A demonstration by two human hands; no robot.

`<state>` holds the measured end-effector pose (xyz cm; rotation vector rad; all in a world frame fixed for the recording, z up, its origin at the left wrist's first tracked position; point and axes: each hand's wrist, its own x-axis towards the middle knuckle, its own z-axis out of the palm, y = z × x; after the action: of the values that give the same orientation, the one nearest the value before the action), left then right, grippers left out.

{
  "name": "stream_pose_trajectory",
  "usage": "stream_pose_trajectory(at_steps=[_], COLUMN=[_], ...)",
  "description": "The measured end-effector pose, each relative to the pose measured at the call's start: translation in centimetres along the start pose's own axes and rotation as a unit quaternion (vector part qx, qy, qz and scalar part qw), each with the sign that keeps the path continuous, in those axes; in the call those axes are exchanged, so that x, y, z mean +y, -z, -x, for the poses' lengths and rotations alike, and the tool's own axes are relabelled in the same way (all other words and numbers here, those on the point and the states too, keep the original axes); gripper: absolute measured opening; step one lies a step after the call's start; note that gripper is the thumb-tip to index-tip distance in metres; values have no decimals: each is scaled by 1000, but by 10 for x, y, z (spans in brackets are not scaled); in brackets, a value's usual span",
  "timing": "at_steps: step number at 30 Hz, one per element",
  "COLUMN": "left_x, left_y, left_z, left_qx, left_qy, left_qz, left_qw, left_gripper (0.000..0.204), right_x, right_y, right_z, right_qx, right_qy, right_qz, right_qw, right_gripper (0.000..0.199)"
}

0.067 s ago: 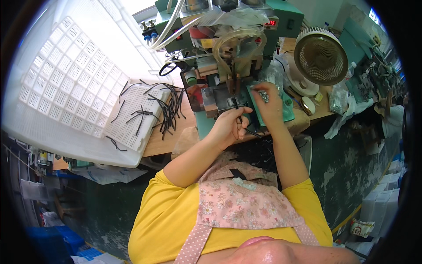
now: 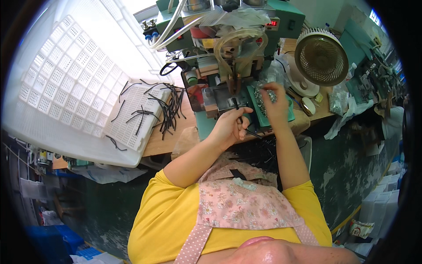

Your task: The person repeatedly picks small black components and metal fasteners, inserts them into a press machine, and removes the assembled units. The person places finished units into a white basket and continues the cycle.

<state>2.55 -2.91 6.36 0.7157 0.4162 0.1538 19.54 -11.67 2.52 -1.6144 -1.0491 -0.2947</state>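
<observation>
My left hand (image 2: 229, 126) is closed on a thin black strip (image 2: 253, 132), which runs through the fingers. Its upper end reaches the metal work plate (image 2: 224, 99) of a green bench machine, below the dark nozzle-like tool (image 2: 234, 84). Over a green tray (image 2: 290, 115) to the right is my right hand (image 2: 277, 108), with thumb and fingers bent close together at small shiny metal parts (image 2: 259, 97). What, if anything, is between those fingertips is too small to make out.
At left, a pile of black strips (image 2: 170, 110) lies across an upturned white perforated basket (image 2: 127, 121) and the wooden table (image 2: 154, 145). A large white crate (image 2: 66, 88) stands beside it. A round fan (image 2: 321, 57) and a small round tin (image 2: 307, 105) sit to the right.
My right hand has shifted slightly right over the tray, uncovering more of the metal parts. My left hand stays nearly still with the black strip.
</observation>
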Motion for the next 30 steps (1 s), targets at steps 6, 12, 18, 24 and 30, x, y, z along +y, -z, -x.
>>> stream_pose_trajectory(at_steps=[6,12,18,24,30], left_x=[-5,-6,-14,-15,45], left_y=[8,11,19,104,230], left_z=[-4,-7,0,17,-50], left_qx=[-40,-71,-27,237,372], left_qy=[-27,-41,-71,-479,-411], left_qz=[-1,18,-110,-473,-708], left_qw=[999,996,991,700,438], left_gripper=[27,26,33,29,23], right_x=[73,70,89,83,89], right_y=[38,29,7,-7,-9], right_z=[11,62,35,35,35], right_qx=[-112,-137,-119,-21,-27], right_qy=[-74,18,23,63,53], right_qz=[161,238,217,239,222], right_qw=[978,961,969,969,973], right_gripper=[20,22,14,14,14])
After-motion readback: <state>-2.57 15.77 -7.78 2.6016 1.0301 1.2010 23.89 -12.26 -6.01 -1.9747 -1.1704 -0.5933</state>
